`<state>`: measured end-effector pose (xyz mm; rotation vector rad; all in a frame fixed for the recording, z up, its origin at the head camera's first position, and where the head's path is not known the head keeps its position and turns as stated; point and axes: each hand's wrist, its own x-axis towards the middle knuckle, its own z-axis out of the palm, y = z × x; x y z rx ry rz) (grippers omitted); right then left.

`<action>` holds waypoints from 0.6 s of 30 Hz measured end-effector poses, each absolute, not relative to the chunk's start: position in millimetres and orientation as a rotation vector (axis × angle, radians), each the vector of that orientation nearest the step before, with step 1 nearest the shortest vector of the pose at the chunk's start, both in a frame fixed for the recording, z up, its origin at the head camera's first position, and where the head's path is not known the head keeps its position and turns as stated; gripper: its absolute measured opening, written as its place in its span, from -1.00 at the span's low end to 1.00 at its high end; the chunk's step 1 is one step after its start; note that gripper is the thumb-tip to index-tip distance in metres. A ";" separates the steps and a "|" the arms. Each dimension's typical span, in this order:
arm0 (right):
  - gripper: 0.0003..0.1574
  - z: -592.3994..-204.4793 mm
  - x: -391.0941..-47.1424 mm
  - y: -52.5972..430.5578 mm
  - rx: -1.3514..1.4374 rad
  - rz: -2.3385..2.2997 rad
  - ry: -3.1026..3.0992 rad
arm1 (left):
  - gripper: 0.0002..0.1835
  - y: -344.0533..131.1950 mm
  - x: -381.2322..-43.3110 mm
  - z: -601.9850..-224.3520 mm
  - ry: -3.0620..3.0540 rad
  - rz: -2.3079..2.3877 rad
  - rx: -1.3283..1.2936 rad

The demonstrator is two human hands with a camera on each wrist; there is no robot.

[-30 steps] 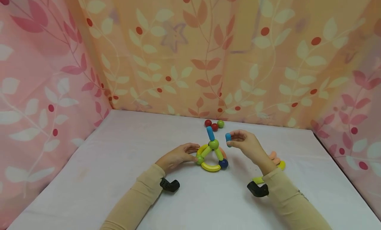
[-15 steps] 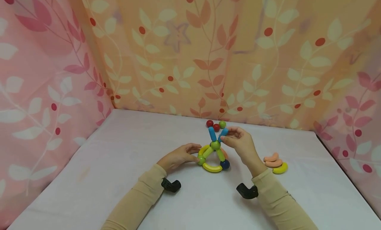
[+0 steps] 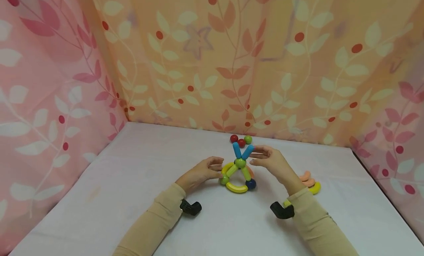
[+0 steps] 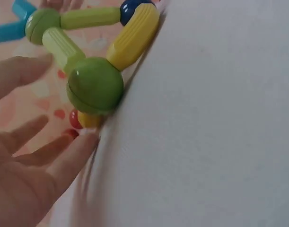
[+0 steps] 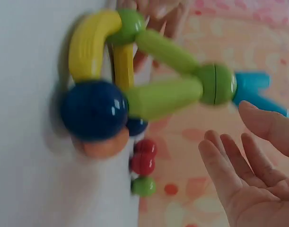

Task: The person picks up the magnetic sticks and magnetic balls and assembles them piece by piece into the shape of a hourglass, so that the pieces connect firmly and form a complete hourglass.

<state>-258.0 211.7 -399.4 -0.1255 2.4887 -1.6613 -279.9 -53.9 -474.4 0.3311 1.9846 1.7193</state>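
A build of colored balls and rods stands on the white table between both hands. Two light green rods [image 3: 246, 173] rise from a green ball [image 4: 94, 86] and a navy ball [image 5: 94, 110] to a green top ball [image 3: 240, 163]. Above it, two blue rods [image 3: 247, 152] spread in a V. A yellow curved rod [image 3: 236, 189] joins the lower balls in front. My left hand [image 3: 202, 172] is beside the lower green ball, fingers loosely spread. My right hand [image 3: 276, 164] stays close to the right blue rod, its fingers apart and holding nothing; the thumb [image 5: 267, 120] overlaps the rod's end.
Red balls [image 3: 234, 138] and a green ball [image 3: 248, 139] lie behind the build. Peach curved rods [image 3: 309, 182] and a yellow curved rod [image 3: 315, 188] lie to the right, with a light green rod [image 3: 286, 203] partly hidden by the right wrist. A patterned curtain [image 3: 185, 64] borders the table [image 3: 99, 197].
My right hand has brought a blue rod to the top green ball, set it beside the other blue rod, let go and drawn slightly right. My left hand stays by the lower green ball.
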 end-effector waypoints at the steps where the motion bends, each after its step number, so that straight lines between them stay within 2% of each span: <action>1: -0.28 -399.9 -262.8 216.5 -0.112 -1.643 2.482 | -0.27 -52.2 -278.9 -471.4 2.018 1.728 0.350; 8: -0.22 -407.8 -317.1 234.8 0.024 -1.500 2.651 | -0.27 -28.3 -273.3 -442.1 2.070 1.841 0.543; 13: -0.20 -420.4 -352.6 232.6 -0.016 -1.456 2.666 | -0.39 -13.8 -273.6 -434.6 2.053 1.939 0.495; 18: -0.18 -430.1 -373.9 227.7 -0.064 -1.414 2.633 | -0.48 -5.9 -270.9 -434.7 2.051 1.987 0.449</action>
